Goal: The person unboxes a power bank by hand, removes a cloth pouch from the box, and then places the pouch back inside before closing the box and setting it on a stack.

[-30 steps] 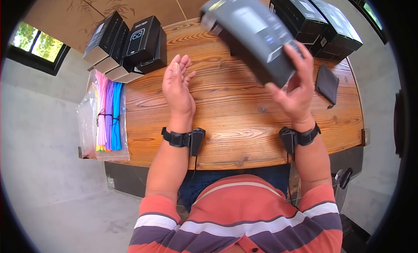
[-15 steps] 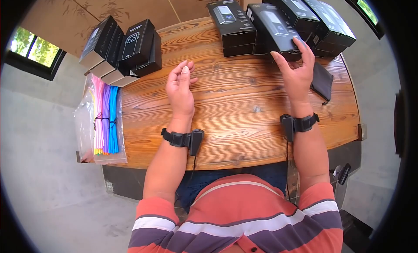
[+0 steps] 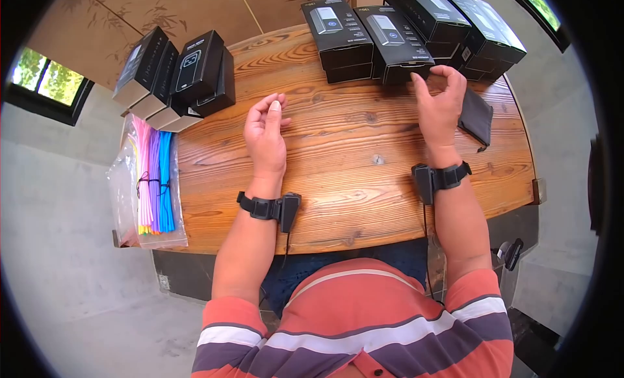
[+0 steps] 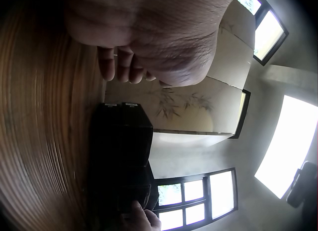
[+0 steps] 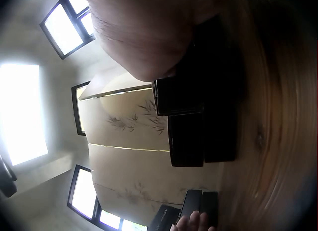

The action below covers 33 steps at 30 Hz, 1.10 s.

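Note:
A black box [image 3: 393,37] with a device pictured on its lid lies on a stack at the back right of the table. At its near end is my right hand [image 3: 441,108], thumb and fingertips beside the front face, fingers loosely bent. The right wrist view has that hand [image 5: 144,37] at the top, in front of dark boxes [image 5: 186,139]. My left hand [image 3: 265,134] is over the middle of the table, thumb up, fingers relaxed, holding nothing. In the left wrist view, the left hand [image 4: 149,37] hangs above the dark boxes [image 4: 136,134].
More black boxes [image 3: 338,33] are stacked along the back right, with further black boxes [image 3: 201,72] at the back left. A plastic bag of coloured sticks [image 3: 156,183] lies on the left edge. A dark pouch [image 3: 476,117] sits right of the right hand.
My right hand brought the black box down onto the stack at the back right. The fingers have since slipped back to its near end. The left hand has barely moved.

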{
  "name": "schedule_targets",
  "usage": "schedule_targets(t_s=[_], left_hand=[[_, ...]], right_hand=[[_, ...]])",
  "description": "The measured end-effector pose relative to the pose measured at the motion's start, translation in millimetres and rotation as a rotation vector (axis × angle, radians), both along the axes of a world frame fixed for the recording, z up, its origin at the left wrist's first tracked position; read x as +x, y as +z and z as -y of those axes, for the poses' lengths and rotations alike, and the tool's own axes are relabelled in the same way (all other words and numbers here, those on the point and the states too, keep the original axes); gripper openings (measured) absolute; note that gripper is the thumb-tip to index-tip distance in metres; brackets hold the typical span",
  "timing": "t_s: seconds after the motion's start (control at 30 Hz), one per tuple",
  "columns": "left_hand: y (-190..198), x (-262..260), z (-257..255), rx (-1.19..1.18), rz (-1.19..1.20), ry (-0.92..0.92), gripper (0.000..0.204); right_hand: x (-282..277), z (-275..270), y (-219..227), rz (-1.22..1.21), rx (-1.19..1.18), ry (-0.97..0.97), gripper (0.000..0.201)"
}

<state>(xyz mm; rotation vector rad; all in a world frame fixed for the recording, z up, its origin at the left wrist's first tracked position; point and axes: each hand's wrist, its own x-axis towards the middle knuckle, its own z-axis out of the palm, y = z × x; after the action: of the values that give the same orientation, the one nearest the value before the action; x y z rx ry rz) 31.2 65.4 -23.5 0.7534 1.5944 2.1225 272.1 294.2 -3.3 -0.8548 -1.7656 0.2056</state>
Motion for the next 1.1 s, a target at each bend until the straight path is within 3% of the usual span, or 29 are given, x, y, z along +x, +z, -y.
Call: schedule_targets(t_s=[0.13,0.2,0.33,0.43,0.47,0.53,0.6,0.67,0.77,1.1], left_hand=[[-1.5,-0.1,-0.7,-0.005,0.001,-0.003,0.027],[-1.3,0.0,-1.7,-0.011,-0.002,-0.010,0.027],[-1.4,0.6,-1.8,-0.019,-0.004,-0.009,0.026],[-1.8,0.3,-0.9,-0.017,0.000,-0.013,0.026],[-1.6,0.3,-1.4,-0.013,0.004,-0.019,0.026],[-1.6,-0.3,-1.5,-0.060,0.025,-0.072,0.025],[-2.3,0.9,-0.7,-0.111,0.046,-0.123,0.025],[-3.8,5.1,-2.1,-0.272,-0.067,-0.241,0.024],[0.2,8.6,0.2,-0.409,-0.191,-0.266,0.025],[-0.9,5.5,0.7,-0.396,-0.174,-0.268,0.026]], right_hand=[[5.7,0.2,2.6,0.071,0.081,0.025,0.037],[-0.3,6.9,-0.3,0.029,-0.226,0.237,0.035],[-9.8,22.3,4.1,0.066,-0.286,0.310,0.053],[-7.8,22.0,-4.4,0.215,-0.441,0.369,0.049],[-6.2,19.8,-5.6,0.215,-0.441,0.369,0.049],[-4.6,15.6,-5.8,0.439,-0.429,0.395,0.044],[-5.2,18.1,-3.4,0.431,-0.427,0.402,0.041],[-5.1,20.2,-1.2,0.422,-0.425,0.406,0.039],[-4.8,20.7,-0.8,0.428,-0.398,0.422,0.037],[-4.9,19.2,-2.7,0.455,-0.394,0.415,0.035]])
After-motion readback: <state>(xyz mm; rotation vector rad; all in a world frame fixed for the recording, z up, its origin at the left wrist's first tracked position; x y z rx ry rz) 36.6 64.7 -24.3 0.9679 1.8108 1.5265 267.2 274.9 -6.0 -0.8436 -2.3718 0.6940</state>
